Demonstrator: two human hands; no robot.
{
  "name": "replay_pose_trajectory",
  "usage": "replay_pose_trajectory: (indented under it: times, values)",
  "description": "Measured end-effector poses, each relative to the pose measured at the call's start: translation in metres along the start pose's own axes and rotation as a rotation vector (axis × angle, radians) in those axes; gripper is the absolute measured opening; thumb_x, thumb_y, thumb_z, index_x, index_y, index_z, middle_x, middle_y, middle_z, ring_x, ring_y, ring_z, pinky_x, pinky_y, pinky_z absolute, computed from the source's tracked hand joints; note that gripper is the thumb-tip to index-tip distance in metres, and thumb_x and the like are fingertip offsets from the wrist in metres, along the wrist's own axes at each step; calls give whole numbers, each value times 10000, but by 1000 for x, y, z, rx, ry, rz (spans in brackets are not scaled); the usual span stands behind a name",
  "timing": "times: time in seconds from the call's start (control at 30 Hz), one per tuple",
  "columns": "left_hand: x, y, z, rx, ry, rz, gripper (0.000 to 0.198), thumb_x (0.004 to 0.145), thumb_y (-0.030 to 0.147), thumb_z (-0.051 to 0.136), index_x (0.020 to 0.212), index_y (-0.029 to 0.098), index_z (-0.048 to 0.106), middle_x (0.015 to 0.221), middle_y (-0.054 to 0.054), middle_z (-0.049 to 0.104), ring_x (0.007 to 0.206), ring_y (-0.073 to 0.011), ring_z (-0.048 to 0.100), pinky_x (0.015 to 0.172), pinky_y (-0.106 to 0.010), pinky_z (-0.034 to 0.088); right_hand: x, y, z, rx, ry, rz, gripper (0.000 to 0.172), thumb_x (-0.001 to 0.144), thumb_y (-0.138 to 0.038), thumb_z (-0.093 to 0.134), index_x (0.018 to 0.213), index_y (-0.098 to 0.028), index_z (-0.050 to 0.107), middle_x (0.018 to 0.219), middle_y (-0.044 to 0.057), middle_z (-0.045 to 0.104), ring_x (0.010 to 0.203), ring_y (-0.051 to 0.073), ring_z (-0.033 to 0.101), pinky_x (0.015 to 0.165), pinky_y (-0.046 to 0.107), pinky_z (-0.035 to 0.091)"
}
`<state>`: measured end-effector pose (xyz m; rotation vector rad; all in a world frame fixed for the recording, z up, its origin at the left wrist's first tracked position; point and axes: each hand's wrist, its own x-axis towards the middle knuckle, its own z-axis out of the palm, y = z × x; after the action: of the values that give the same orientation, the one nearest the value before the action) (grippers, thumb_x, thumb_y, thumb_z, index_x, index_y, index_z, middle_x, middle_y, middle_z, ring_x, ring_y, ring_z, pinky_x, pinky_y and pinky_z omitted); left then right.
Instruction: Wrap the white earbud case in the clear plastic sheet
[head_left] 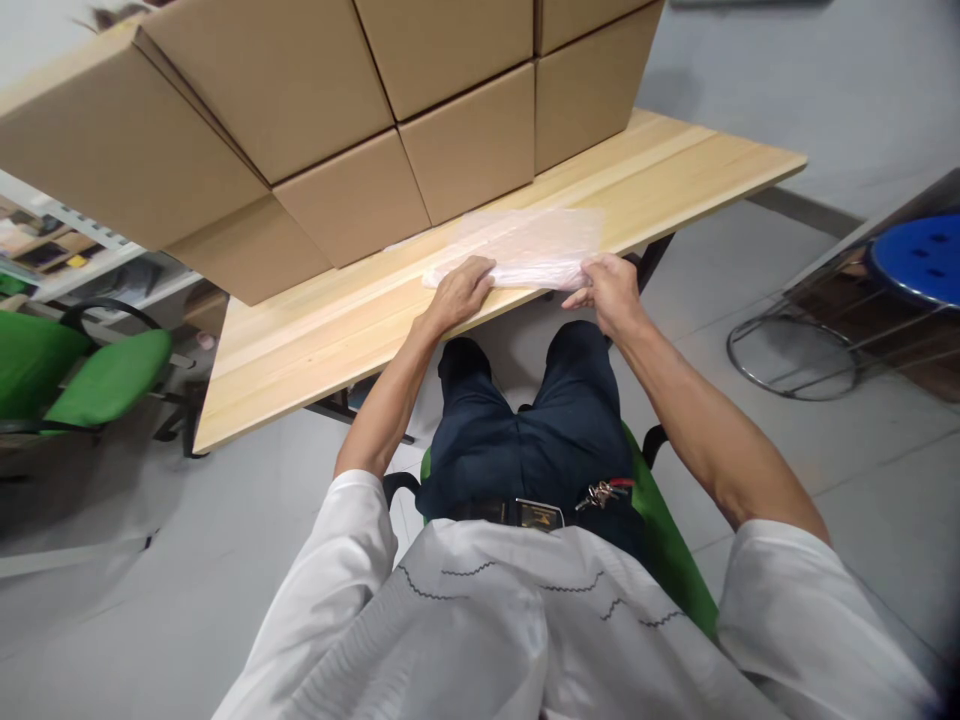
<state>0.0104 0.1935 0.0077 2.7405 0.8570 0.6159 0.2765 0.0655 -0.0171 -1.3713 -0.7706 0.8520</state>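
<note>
A thin, see-through plastic sheet (525,245), faintly pink, lies near the front edge of the wooden table (300,345). Its near side looks bunched or rolled into a whitish strip; I cannot tell whether it is a bag or loose film. At the strip's left end, my left hand (459,292) is closed over the plastic, fingers bent against the tabletop. My right hand (611,292) pinches the right near corner between thumb and fingers, right at the table's edge.
Brown cardboard boxes (337,90) stand stacked along the table's far side, just behind the plastic. A green chair (112,375) and shelving (112,275) are at the left. On the right is a blue-topped stool (922,255). My legs (517,440) reach under the table's edge.
</note>
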Motion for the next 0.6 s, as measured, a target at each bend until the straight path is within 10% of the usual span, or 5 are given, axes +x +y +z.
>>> replay_pose_trajectory:
  times: [0.33, 0.6]
  values:
    - [0, -10, 8, 1, 13, 23, 676, 1197, 606, 336, 1562, 166, 697, 1629, -191, 708, 1554, -332, 644, 1361, -487, 485, -3, 9, -20, 19, 133, -89, 104, 987, -304, 652, 940, -265, 567, 739, 4, 715, 616, 199, 759, 572, 305, 629]
    - [0, -17, 14, -14, 24, 28, 688, 1190, 618, 363, 1580, 153, 687, 1643, -193, 705, 1562, -344, 647, 1355, -497, 488, -28, -13, -3, -395, 143, -582, 170, 1049, -295, 530, 1110, -268, 686, 1135, 98, 813, 936, 247, 807, 898, 441, 676]
